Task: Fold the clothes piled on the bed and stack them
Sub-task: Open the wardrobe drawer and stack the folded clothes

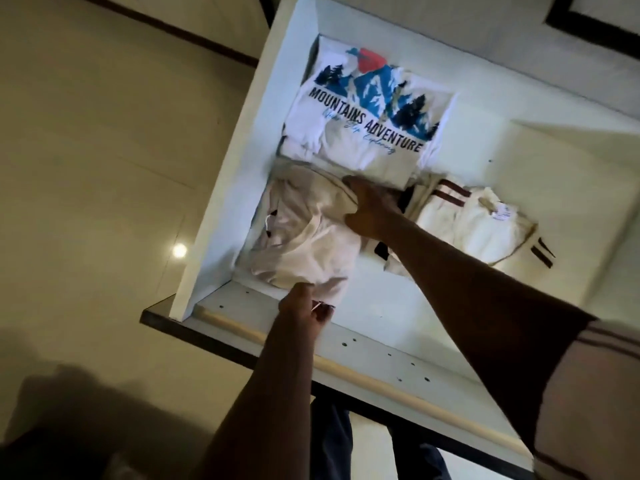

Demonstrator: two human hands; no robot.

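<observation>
Head view, into a white shelf (242, 161): the fingertips of my right hand (370, 211) are buried in the crumpled cream garment (304, 237) with the thumb clamped over its seam. My forearm cuts across the striped garment (478, 230), and a dark item under the wrist cannot be identified. My left hand (303, 306) pinches the cream garment's near edge; it lies against the left wall, long axis back to front, while behind it the folded printed T-shirt (363, 109) runs crosswise.
</observation>
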